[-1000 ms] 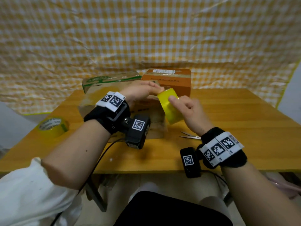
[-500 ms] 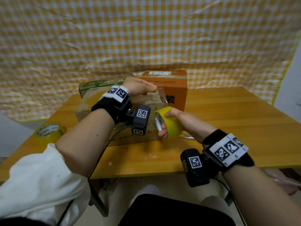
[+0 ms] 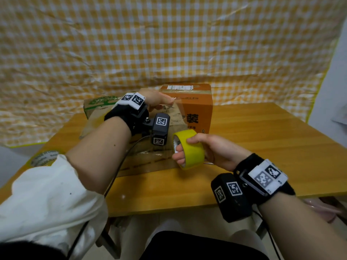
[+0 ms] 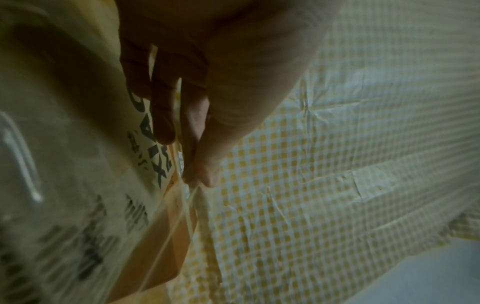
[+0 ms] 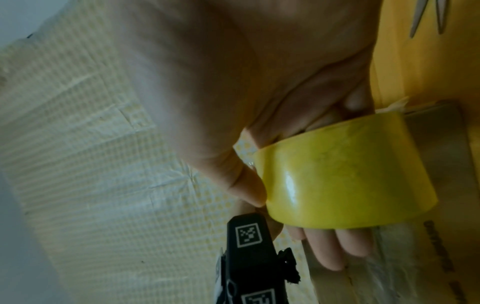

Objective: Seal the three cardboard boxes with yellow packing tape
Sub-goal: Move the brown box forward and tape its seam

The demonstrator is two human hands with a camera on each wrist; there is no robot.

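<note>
The roll of tape [image 3: 189,149] is bright yellow, its inner core white with dark print. The far right box [image 3: 195,107] is orange with black characters and a white label on top. The far left box [image 3: 97,104] is pale brown with a green tree print. The near box [image 3: 150,162] is plain tan. The tabletop [image 3: 262,139] is honey-coloured wood grain. The backdrop sheet [image 3: 169,44] is yellow-and-white check. The wristbands [image 3: 262,177] are black with black-and-white square markers.

Head cam: above table [image 3: 262,139], facing forward and down, wide. Left wrist cam: close along fingers [image 4: 192,131], past box [image 4: 78,185] toward checked cloth [image 4: 337,164]. Right wrist cam: close on tape roll [image 5: 337,185]; cloth [image 5: 78,144] shared by all views
</note>
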